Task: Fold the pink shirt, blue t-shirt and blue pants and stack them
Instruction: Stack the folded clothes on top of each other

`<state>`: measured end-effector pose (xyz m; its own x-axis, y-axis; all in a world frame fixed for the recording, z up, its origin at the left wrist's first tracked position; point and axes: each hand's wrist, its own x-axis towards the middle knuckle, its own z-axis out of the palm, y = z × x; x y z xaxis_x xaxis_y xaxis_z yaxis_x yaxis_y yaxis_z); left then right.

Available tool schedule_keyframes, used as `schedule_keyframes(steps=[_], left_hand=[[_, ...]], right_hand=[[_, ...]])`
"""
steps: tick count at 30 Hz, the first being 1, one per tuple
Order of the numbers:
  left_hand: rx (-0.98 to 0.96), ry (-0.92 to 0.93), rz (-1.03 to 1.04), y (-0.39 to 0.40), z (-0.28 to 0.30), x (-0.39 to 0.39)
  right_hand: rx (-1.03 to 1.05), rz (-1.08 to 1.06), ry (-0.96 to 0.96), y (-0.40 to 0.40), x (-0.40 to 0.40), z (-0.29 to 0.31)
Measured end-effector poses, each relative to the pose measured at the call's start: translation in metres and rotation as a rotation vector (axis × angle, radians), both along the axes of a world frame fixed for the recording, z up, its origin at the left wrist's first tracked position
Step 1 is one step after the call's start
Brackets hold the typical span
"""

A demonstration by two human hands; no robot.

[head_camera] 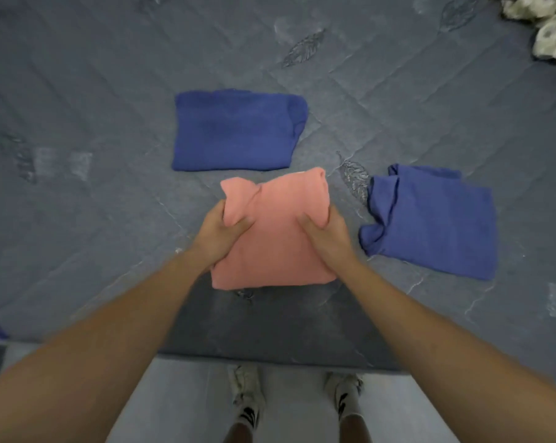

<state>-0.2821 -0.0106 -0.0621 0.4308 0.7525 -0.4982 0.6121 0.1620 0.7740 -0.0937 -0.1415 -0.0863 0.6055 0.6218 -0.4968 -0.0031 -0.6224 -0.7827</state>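
From the head view, the folded pink shirt [275,238] sits between the hands, likely gripped for stacking; the left hand [220,233] pinches its left edge, the right hand [323,231] its right; two blue folded garments lie apart on the bed [78,123], one [235,131] beyond, one [430,219] rightward.

The folded pink shirt [275,241] lies on the bed. Beyond it lies a darker blue garment [235,131], folded square; to its right, a lighter blue one [430,222], folded loosely.
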Motion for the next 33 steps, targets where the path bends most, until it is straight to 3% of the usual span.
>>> schedule_keyframes(steps=[6,8,11,13,15,19,23,25,28,33], left_hand=[[0.056,0.239,0.047,-0.002,-0.042,0.000],[0.201,0.394,0.007,-0.007,-0.038,0.003],[0.602,0.622,-0.167,-0.014,-0.017,0.021],[0.744,0.601,-0.292,-0.019,-0.004,0.041],[0.754,0.490,-0.389,-0.026,0.004,0.069],[0.635,0.281,-0.500,-0.049,0.013,0.143],[0.672,0.188,-0.582,-0.080,0.010,0.209],[0.477,0.197,-0.531,-0.097,0.005,0.239],[0.055,0.195,-0.298,-0.112,-0.018,0.269],[-0.144,0.221,-0.056,-0.123,-0.048,0.292]], right_hand=[[-0.263,0.036,-0.201,-0.005,0.001,-0.010],[-0.284,0.077,-0.275,-0.007,0.000,-0.002],[-0.250,0.128,-0.323,-0.011,0.012,0.013],[-0.227,0.132,-0.357,-0.016,0.031,0.022],[-0.198,0.133,-0.404,-0.024,0.060,0.028],[-0.186,0.112,-0.464,-0.045,0.128,0.032],[-0.306,0.090,-0.649,-0.071,0.185,0.026],[-0.390,0.017,-0.670,-0.086,0.210,0.021],[-0.511,-0.142,-0.533,-0.113,0.246,0.011],[-0.582,-0.354,-0.102,-0.140,0.288,-0.011]])
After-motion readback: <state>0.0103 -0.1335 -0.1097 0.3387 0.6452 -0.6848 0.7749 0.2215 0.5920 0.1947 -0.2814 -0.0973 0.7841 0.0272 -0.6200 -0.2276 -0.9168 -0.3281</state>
